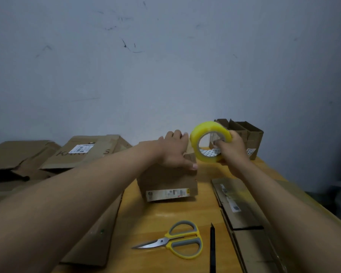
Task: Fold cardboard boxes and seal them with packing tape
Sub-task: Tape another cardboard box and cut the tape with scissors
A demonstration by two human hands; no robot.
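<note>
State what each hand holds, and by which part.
The right hand holds the tape roll by its ring, fingers through the core. The left hand presses flat on the box top, gripping nothing.

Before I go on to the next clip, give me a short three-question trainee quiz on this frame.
1. True or false: the left hand lies on top of the box.
2. Which hand holds the tape roll? A) left B) right C) neither
3. Fill in: the scissors lie on the table with blades ____, nearer the camera than the box.

Key
1. True. The palm lies on the box top, thumb at its right edge.
2. B. The right hand grips the roll, fingers through its core, just right of the box.
3. Shut. Neither hand touches them; a black pen lies beside them.
</note>
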